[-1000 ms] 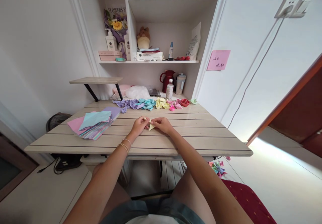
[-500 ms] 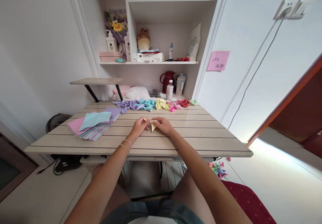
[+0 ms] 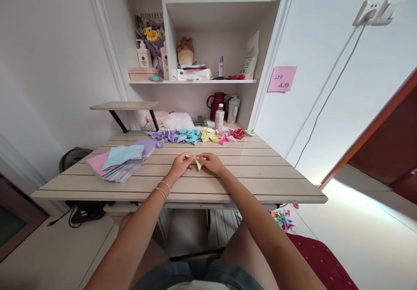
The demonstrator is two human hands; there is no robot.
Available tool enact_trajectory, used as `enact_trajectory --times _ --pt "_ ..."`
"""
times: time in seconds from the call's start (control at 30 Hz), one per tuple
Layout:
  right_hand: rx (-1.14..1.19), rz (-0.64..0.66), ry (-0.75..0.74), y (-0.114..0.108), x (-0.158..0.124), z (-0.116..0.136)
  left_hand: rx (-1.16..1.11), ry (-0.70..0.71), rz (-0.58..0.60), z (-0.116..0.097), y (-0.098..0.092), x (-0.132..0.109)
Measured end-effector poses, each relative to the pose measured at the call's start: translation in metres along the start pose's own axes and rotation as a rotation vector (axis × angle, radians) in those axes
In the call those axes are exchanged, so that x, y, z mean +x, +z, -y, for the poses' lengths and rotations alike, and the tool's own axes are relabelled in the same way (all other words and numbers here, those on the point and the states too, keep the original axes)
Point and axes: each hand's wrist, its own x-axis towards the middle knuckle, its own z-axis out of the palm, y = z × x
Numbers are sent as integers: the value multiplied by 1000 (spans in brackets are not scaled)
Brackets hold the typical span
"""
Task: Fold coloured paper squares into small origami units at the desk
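A small pale yellow folded paper (image 3: 198, 165) is held between my two hands, just above the middle of the table. My left hand (image 3: 181, 164) pinches its left side, where a thin folded strip pokes out past the fingers. The fingers of my right hand (image 3: 210, 163) are closed on the right side. A pointed flap hangs down between the hands. Fingers cover much of the paper, so its full shape is hidden.
Folded papers in purple, blue, yellow (image 3: 210, 135), pink and red line the table's back. A stack of coloured paper sheets (image 3: 125, 162) lies at left. Behind stand a clear bottle (image 3: 219, 117), a red jug (image 3: 216, 107) and a small raised shelf (image 3: 124, 105).
The hands have drawn slightly closer together on the yellow paper. Its hanging flap has shifted a little to the right and looks narrower.
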Motion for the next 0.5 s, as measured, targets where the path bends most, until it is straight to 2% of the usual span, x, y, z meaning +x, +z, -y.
enact_trajectory --times 0.5 --pt "-168 22 -122 -1 -4 4 12 -9 5 3 -1 -1"
